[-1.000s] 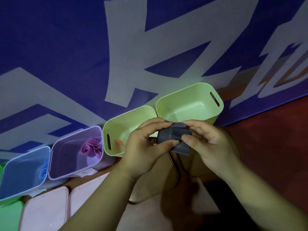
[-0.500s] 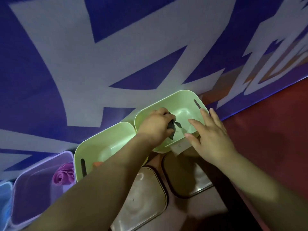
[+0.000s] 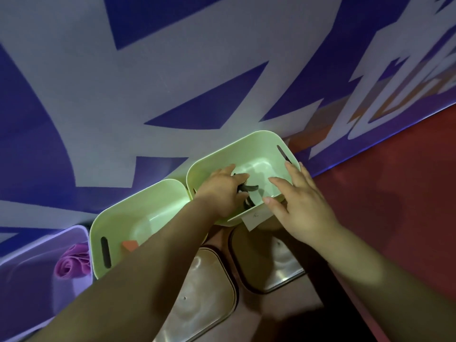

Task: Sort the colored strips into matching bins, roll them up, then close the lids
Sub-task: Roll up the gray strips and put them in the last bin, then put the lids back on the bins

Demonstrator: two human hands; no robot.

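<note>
**A:** At the far left we see a purple bin (image 3: 29,292). A rolled magenta strip (image 3: 72,264) lies against its right wall.

**B:** Just beside it we find the first light green bin (image 3: 148,206). A small orange strip (image 3: 130,245) shows in its near left corner, partly hidden by the left forearm.

**A:** In front of the green bins we make out two lids lying flat, the left lid (image 3: 204,299) and the right lid (image 3: 271,267). They are side by side, and neither is on a bin.

**B:** Then comes the second light green bin (image 3: 241,151), close beside the first and against the blue and white banner (image 3: 172,82). The left hand (image 3: 222,191) reaches down inside it, fingers curled round a dark grey strip (image 3: 249,188). We see that strip bunched up, low in the bin on its left side.

**A:** We notice a white paper label (image 3: 256,217) sticking out from that bin's near wall.

**B:** The right hand (image 3: 301,206) is spread flat, fingers straight and apart, holding nothing. It is over the bin's near right corner, with the thumb tip close to the label. We cannot tell whether the palm touches the rim.

**A:** Furthest right we see the red floor (image 3: 394,193).
</note>
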